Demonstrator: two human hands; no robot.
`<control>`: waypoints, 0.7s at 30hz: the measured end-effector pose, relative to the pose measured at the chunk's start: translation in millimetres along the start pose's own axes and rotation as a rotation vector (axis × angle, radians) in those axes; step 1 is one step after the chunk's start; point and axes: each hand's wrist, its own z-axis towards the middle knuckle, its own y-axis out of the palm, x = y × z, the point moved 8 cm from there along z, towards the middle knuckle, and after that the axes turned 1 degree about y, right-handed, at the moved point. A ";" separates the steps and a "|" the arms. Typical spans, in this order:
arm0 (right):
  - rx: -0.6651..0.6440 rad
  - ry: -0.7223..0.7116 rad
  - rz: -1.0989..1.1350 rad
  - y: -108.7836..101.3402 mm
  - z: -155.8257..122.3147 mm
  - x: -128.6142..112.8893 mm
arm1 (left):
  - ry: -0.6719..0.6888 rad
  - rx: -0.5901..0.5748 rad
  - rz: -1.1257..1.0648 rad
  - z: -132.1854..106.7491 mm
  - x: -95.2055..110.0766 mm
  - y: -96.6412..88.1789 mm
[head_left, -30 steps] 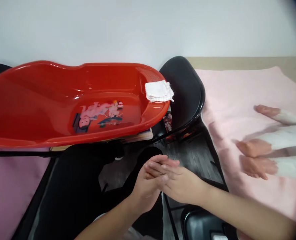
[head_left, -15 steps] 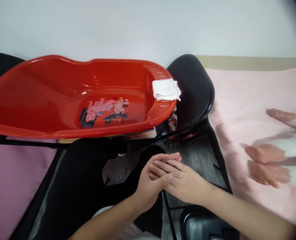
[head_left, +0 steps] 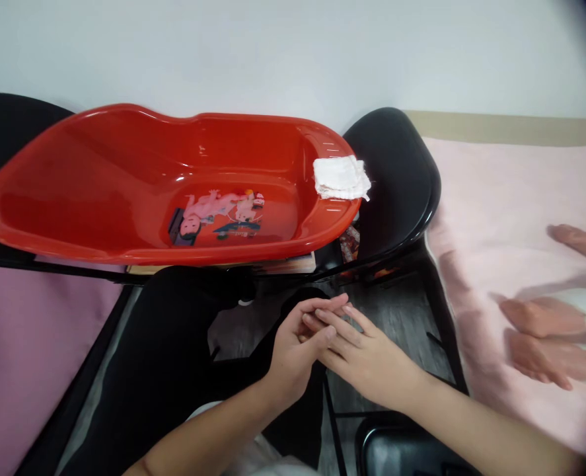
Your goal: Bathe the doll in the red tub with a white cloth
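Observation:
My left hand (head_left: 297,354) is turned palm inward, its thumb lying over the fingers of my right hand (head_left: 365,354). The right fingers are stretched out and rest across the left palm. No object shows between the two hands, though the space between the palms is partly hidden. Both are held above my lap, in front of a red baby bathtub (head_left: 139,254). A folded white gauze cloth (head_left: 341,177) lies on the tub's right rim. On the tub floor is a printed picture of a baby.
The tub rests across black chairs, one black seat (head_left: 396,178) showing at its right. A pink-covered surface (head_left: 491,198) on the right bears small doll-like limbs (head_left: 543,316) in white sleeves. Another black chair (head_left: 402,449) stands at the bottom. Purple cloth (head_left: 39,344) is at left.
My hands shift slightly against each other, and the right fingers spread a little. The tub and the doll-like limbs appear farther right as the view turns slightly left.

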 end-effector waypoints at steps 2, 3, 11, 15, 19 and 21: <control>-0.044 0.053 -0.002 9.6 -2.0 5.1 | -0.042 0.062 0.011 8.7 -3.3 -9.3; -0.058 0.083 -0.014 14.5 -3.6 8.0 | -0.061 0.099 0.016 13.4 -5.0 -15.2; -0.130 0.210 -0.121 40.9 -16.3 20.9 | 0.042 0.291 0.071 33.9 0.3 -50.8; -0.124 0.196 -0.125 39.0 -13.6 19.0 | -0.005 0.263 0.119 33.7 -5.2 -50.9; -0.116 0.159 -0.113 34.2 -9.9 14.8 | -0.197 0.117 -0.039 32.2 -26.2 -39.8; -0.111 0.148 -0.106 31.8 -8.6 13.1 | -0.259 0.049 -0.165 31.0 -32.3 -34.1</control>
